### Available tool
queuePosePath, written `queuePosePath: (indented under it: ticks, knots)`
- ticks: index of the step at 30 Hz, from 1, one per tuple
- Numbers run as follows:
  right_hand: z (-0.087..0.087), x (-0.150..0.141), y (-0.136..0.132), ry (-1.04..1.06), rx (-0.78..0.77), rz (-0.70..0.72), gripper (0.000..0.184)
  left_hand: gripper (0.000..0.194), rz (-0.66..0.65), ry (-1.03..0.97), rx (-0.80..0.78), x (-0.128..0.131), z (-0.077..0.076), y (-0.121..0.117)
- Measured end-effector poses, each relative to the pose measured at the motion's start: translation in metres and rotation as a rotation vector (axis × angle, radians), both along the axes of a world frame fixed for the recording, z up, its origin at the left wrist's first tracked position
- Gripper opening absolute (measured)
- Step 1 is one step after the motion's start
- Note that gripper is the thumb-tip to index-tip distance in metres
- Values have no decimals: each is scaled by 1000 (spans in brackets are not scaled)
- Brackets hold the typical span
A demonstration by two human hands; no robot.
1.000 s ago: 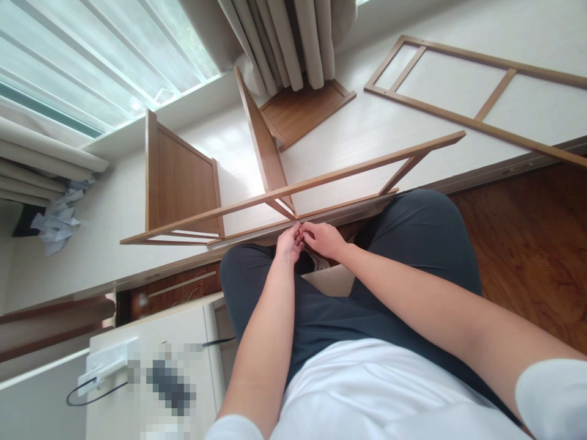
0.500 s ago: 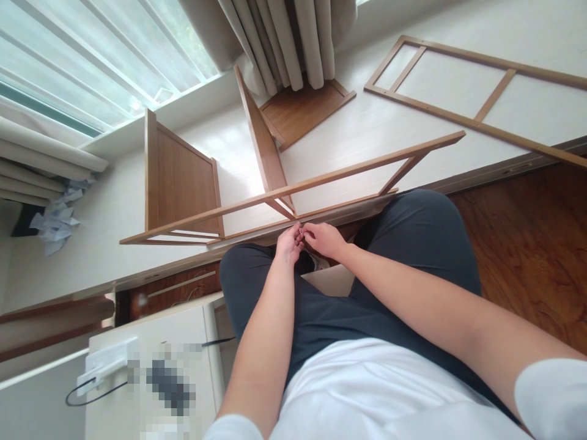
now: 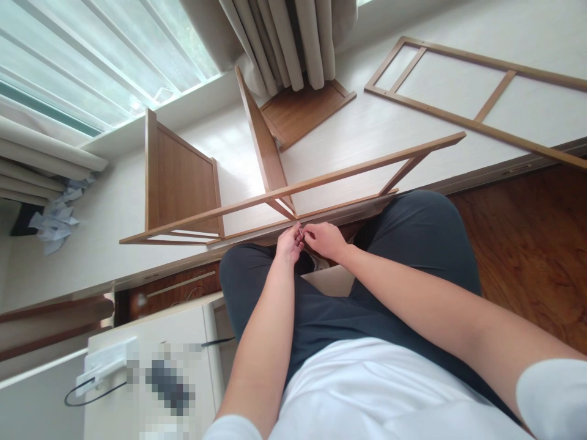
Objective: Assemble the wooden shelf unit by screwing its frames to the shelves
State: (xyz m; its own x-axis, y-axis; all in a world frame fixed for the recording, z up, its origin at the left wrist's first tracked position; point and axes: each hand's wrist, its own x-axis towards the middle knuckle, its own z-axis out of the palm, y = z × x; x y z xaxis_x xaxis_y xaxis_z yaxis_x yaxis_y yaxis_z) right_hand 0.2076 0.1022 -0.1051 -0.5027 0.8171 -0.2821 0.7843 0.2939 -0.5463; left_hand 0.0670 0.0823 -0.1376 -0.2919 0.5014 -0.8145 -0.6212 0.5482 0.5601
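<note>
My left hand (image 3: 288,243) is turned palm up with its fingers curled. My right hand (image 3: 324,239) meets it, fingertips pinched together. A tiny pale glint shows between the two hands, too small to name. Just beyond them a wooden ladder-shaped side frame (image 3: 339,177) stands on its long edge on the white surface. Two wooden panels join it: a left one (image 3: 183,177) and a middle one (image 3: 261,140). My fingers are nearest the foot of the middle panel, where a short crossbar meets the lower rail; whether they touch it I cannot tell.
A second wooden frame (image 3: 493,95) lies flat at the right. Another wooden panel (image 3: 307,113) rests by the curtain (image 3: 293,43). Crumpled white paper (image 3: 55,223) lies at the left. A pale cabinet (image 3: 183,330) with a cable and a power strip (image 3: 107,360) stands at my left.
</note>
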Motion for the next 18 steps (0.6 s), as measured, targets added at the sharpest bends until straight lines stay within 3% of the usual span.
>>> queuePosePath:
  ticks: [18]
  knots:
    - [11, 0, 0, -120, -17, 23, 38, 28, 0, 20, 5, 0, -4, 0]
